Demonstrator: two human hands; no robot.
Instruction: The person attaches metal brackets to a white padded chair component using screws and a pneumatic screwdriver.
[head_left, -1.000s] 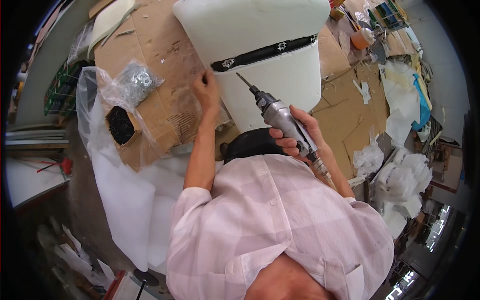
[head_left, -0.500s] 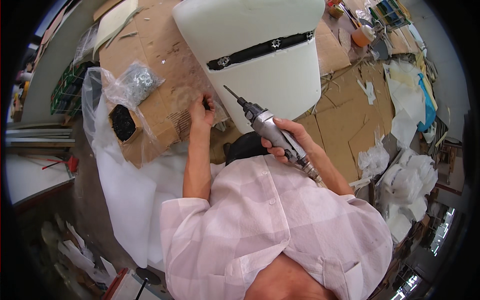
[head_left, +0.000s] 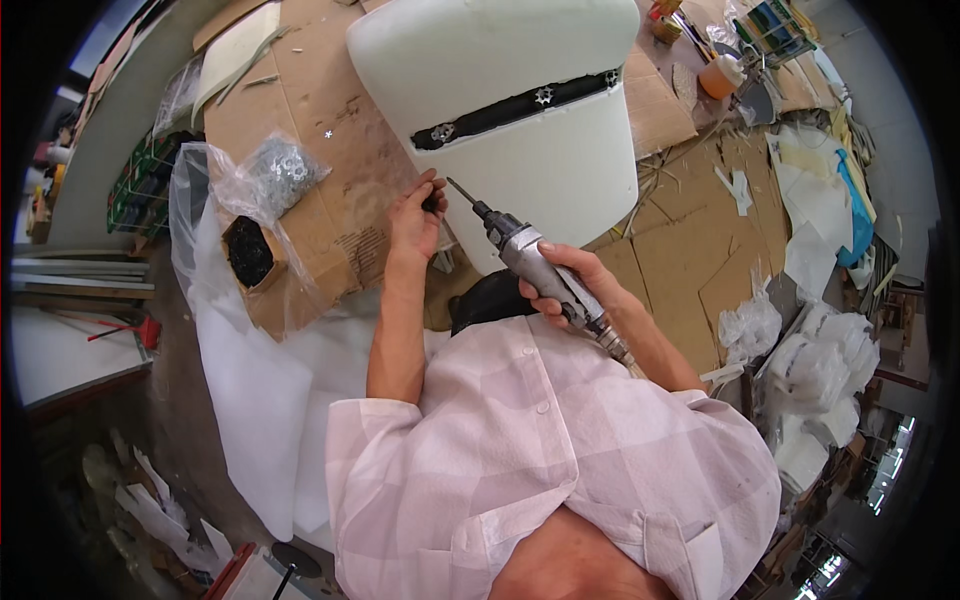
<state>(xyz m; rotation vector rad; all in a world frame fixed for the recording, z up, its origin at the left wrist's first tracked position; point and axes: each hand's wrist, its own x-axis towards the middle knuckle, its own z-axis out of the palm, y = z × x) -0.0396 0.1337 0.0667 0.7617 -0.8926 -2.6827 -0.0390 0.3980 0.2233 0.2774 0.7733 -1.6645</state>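
Note:
My right hand (head_left: 580, 285) is wrapped round a silver air screwdriver (head_left: 535, 258), its long bit pointing up and left. Close to the bit's tip, my left hand (head_left: 415, 215) has its fingers curled round small black pieces that look like screws, mostly hidden in the palm. Beyond both hands lies a white moulded panel (head_left: 560, 185) with rounded corners. A black slot (head_left: 500, 117) runs slantwise across it and bears several star-shaped metal washers (head_left: 544, 96). An open carton of black screws (head_left: 250, 252) stands left of my left hand.
Behind the carton sits a clear bag of metal washers (head_left: 285, 175), with one loose washer (head_left: 328, 134) on the cardboard sheet (head_left: 345, 90). White foam sheeting (head_left: 250, 370) hangs at the left. An orange bottle (head_left: 720, 76) and wire basket (head_left: 775, 28) stand far right; crumpled plastic (head_left: 815, 360) lies right.
My left hand has risen and moved right, bringing its fingers near the screwdriver bit's tip. My right hand holds the screwdriver almost where it was, slightly further left.

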